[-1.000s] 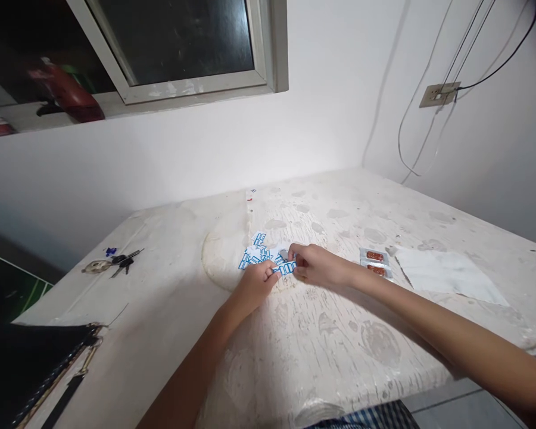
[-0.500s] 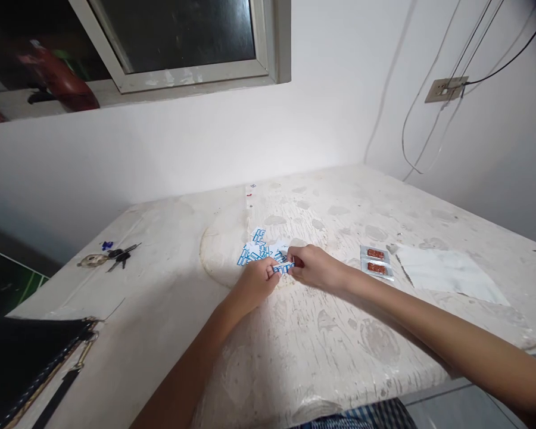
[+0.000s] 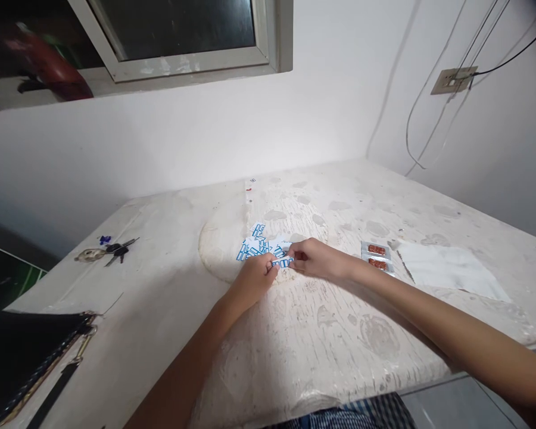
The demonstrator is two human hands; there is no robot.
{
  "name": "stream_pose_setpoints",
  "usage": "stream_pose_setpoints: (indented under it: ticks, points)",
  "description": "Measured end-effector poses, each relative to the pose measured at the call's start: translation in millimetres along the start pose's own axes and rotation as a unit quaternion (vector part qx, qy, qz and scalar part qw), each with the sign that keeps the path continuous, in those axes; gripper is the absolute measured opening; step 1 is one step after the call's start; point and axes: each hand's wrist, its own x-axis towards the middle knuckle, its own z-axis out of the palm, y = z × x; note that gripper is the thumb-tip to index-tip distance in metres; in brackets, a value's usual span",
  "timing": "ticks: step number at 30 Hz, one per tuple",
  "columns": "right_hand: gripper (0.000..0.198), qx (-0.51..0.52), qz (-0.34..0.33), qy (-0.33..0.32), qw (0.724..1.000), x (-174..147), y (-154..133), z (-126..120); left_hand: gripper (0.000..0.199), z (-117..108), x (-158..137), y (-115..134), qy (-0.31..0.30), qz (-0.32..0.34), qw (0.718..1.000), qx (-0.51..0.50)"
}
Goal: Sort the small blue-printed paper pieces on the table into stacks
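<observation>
A small strip of white paper with blue printed outlines point(image 3: 283, 263) is stretched between my two hands. My left hand point(image 3: 258, 275) is closed and pinches its left end. The fingers of my right hand point(image 3: 311, 257) pinch the right end. Just beyond my hands lies a loose pile of similar white paper pieces with blue outlined print point(image 3: 258, 243), partly covered by my left hand. What the print spells is too small to read.
On the table point(image 3: 339, 333), two foil sachets with red contents point(image 3: 377, 256) lie right of my hands, beside a white sheet point(image 3: 446, 271). Keys point(image 3: 118, 250) rest at the left. A black bag point(image 3: 31, 357) stands at the left edge. A window point(image 3: 183, 36) is behind.
The view has tilted and shifted slightly. My right hand has turned a little and the strip between my fingers lies flatter. Both hands keep their grip on it.
</observation>
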Motion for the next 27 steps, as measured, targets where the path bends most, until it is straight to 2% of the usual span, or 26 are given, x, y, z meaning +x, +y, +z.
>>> stream_pose_setpoints:
  ticks: [6,13,18,20,22,24,27]
  points:
    - [0.008,0.011,0.002,0.003,1.0,4.1,8.7,1.7,0.017,3.6,-0.5,-3.8,0.01,0.014,1.0,-0.01]
    - [0.012,0.021,0.008,0.012,1.0,4.3,6.0,3.9,0.017,5.1,-0.8,-5.2,0.018,0.029,0.999,0.008]
    - [0.014,0.092,-0.001,-0.028,0.995,6.4,17.4,-7.2,0.019,4.5,-2.1,-3.1,0.021,0.052,0.997,0.048]
    - [0.017,0.112,0.008,-0.002,0.994,10.1,23.6,-13.3,0.019,5.4,-3.1,-2.7,0.023,0.06,0.996,0.069]
    - [0.015,0.086,0.012,0.052,0.995,17.4,25.4,-17.0,0.018,6.7,-5.0,-2.0,0.024,0.07,0.993,0.093]
    - [0.014,0.026,-0.005,0.075,0.997,29.8,20.5,-16.7,0.019,7.7,-7.9,-0.3,0.015,0.081,0.988,0.127]
    - [0.017,-0.055,-0.064,0.022,0.996,58.0,1.5,-10.3,0.022,7.2,-12.7,3.9,-0.015,0.094,0.975,0.2]
